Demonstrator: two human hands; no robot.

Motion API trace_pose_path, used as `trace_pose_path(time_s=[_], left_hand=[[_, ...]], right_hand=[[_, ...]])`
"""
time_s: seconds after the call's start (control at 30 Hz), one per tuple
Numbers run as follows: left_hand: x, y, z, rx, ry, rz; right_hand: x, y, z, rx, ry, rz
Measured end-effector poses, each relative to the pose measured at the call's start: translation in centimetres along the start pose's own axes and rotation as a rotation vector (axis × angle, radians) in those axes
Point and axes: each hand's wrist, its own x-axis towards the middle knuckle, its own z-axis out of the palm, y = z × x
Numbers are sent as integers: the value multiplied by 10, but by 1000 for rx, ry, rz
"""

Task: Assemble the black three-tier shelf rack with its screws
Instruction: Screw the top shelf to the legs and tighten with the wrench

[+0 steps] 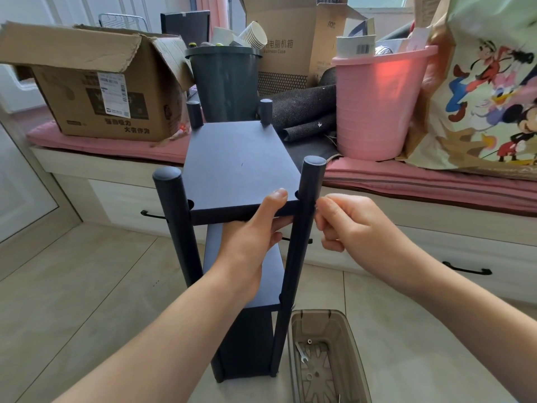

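Observation:
The black three-tier shelf rack (238, 158) stands upright on the tiled floor, its round posts rising above the top shelf. My left hand (255, 228) grips the front edge of the top shelf, thumb on top and fingers underneath. My right hand (345, 222) has its fingers curled and pinched together against the outer side of the front right post (302, 228), level with the top shelf. Whatever they pinch is too small to see. The lower shelves are partly hidden by my left forearm.
A translucent brown bin (328, 356) on the floor at the right holds a small wrench (302, 354) and a few small metal parts. Behind stand a bench with a pink cushion, a cardboard box (96, 82), a dark bucket (226, 82) and a pink bucket (377, 103).

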Motion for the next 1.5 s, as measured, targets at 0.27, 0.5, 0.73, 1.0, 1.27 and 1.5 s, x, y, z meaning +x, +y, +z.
trace_pose_path(time_s=[0.27,0.5,0.73,1.0,1.27,1.5], left_hand=[[3,-4,-3,-35,-23,-21],[2,-5,-5,-37,-25,-24],[2,-6,-3,-53,3,-29],[3,-4,-2,-25,-102,-40],[3,-5,-1,-56,-82,-45],[6,-11,2,-105,69,-38]], right_hand=[[-8,3,-6,-457,44,-227],[-10,2,-5,-578,136,-302],[-5,0,-1,-180,3,-36],[-11,2,-2,-458,38,-210],[-11,-1,1,-398,37,-194],[-6,-2,-2,-295,-3,-143]])
